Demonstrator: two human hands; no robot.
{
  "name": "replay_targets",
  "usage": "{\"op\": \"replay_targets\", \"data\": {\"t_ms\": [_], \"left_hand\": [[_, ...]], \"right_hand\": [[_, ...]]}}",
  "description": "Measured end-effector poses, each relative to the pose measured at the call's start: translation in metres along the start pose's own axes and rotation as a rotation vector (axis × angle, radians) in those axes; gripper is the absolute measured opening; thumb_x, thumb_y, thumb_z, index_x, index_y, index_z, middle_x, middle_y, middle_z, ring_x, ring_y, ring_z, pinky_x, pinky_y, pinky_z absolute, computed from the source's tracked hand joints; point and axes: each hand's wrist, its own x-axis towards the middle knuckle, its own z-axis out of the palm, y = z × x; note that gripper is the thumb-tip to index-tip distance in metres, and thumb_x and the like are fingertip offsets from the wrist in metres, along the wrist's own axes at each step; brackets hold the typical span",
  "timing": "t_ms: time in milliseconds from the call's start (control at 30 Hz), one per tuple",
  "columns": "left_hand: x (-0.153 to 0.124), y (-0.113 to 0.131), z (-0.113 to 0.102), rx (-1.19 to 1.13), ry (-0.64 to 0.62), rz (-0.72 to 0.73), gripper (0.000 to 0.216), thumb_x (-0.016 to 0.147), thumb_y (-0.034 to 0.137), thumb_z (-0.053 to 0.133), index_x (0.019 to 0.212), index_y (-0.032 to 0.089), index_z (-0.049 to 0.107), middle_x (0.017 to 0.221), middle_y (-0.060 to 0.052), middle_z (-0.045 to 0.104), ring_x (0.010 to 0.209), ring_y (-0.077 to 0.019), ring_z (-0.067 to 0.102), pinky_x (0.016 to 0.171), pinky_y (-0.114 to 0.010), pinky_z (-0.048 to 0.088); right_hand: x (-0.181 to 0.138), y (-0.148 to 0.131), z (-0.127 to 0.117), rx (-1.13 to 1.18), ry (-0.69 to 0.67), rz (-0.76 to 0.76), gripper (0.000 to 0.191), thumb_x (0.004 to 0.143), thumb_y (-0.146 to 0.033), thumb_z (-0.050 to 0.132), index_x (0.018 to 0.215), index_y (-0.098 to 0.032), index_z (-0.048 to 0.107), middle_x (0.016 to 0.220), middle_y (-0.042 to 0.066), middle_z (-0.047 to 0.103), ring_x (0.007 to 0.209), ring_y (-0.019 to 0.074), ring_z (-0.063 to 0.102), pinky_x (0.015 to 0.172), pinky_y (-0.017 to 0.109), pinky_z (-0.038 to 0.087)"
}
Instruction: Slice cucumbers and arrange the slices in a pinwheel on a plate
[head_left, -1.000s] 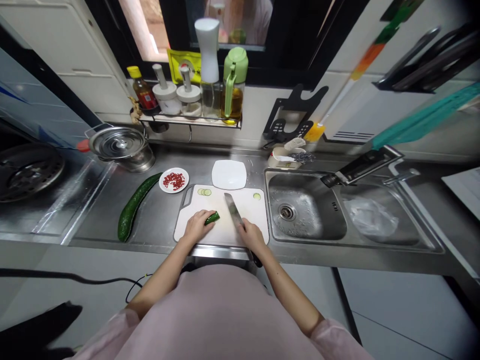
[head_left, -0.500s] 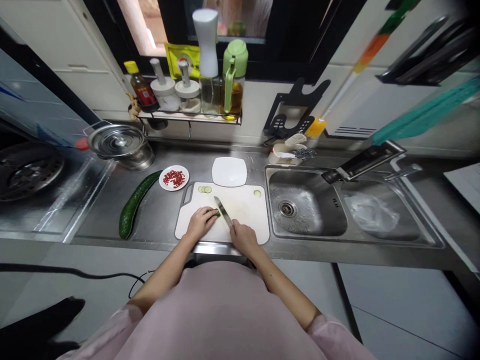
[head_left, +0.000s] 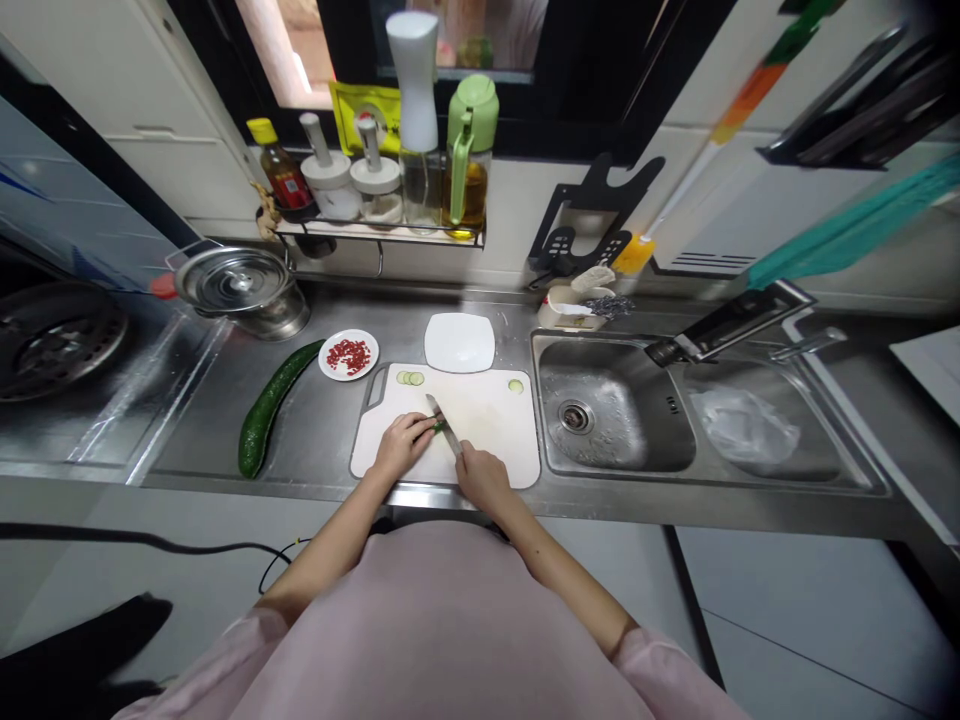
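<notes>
Head view | right hand (head_left: 484, 477) gripping one knife (head_left: 444, 423), handle hidden; left hand (head_left: 403, 443) curled over one mostly covered green piece (head_left: 437, 426) on cutting board (head_left: 491, 405) | board's far-left corner: three overlapping slices (head_left: 409, 378); far-right: one | left of board: dish (head_left: 323, 358) of red bits (head_left: 349, 357), one cucumber (head_left: 271, 405) | right of board: sink (head_left: 645, 440), plastic bag (head_left: 750, 425) inside

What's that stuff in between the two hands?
In the head view, the knife, held by the right hand, and a small green piece at the left hand.
</notes>
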Motion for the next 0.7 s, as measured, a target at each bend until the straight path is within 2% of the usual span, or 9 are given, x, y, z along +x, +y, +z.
{"op": "replay_targets", "data": {"t_ms": [467, 700], "left_hand": [[0.004, 0.0, -0.004, -0.038, -0.012, 0.006, 0.024, 0.092, 0.031, 0.052, 0.105, 0.024, 0.071, 0.104, -0.007, 0.068, 0.097, -0.0181, 0.061, 0.088, -0.035, 0.051], [0.004, -0.003, -0.001, -0.048, -0.011, 0.01, 0.023, 0.091, 0.031, 0.054, 0.105, 0.024, 0.071, 0.103, -0.007, 0.068, 0.096, -0.0181, 0.062, 0.088, -0.036, 0.051]], "right_hand": [[-0.009, 0.002, -0.005, -0.008, -0.085, -0.001, 0.03, 0.095, -0.018, 0.03, 0.112, -0.015, 0.054, 0.094, 0.014, 0.069, 0.088, 0.0237, 0.066, 0.07, 0.03, 0.041], [-0.002, -0.003, -0.011, -0.008, -0.093, -0.005, 0.03, 0.093, -0.017, 0.032, 0.114, -0.014, 0.054, 0.097, 0.015, 0.069, 0.091, 0.0238, 0.065, 0.071, 0.029, 0.041]]}}
